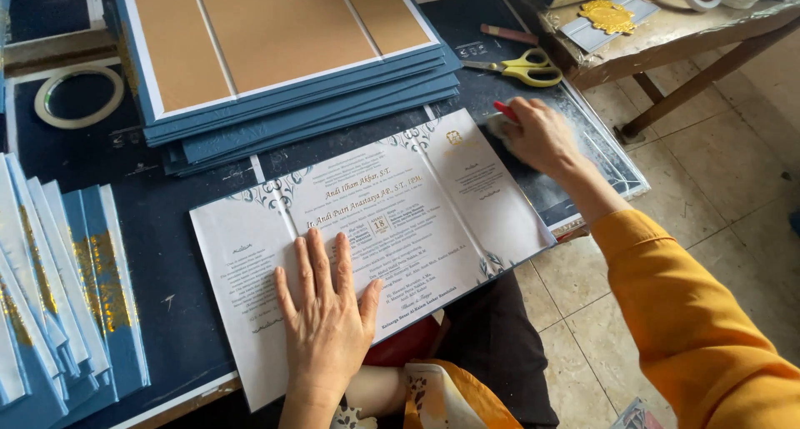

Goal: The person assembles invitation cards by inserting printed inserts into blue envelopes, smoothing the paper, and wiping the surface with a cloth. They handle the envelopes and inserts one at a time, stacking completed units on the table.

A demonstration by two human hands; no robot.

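Observation:
A wide, three-panel printed white card (433,204) with grey corner ornaments lies open on the dark work table (167,254). My left hand (327,312) rests flat on its lower middle panel, fingers spread. At the card's upper right corner my right hand (540,134) is closed around a small tool with a red handle (505,110) and presses it onto the card. My right arm wears an orange sleeve.
A stack of blue covers with brown board panels (283,54) sits behind the card. Folded blue-and-white cards with gold print (67,296) stand at the left. A tape ring (79,95), yellow scissors (521,66) and a side table with tape rolls (667,29) are nearby.

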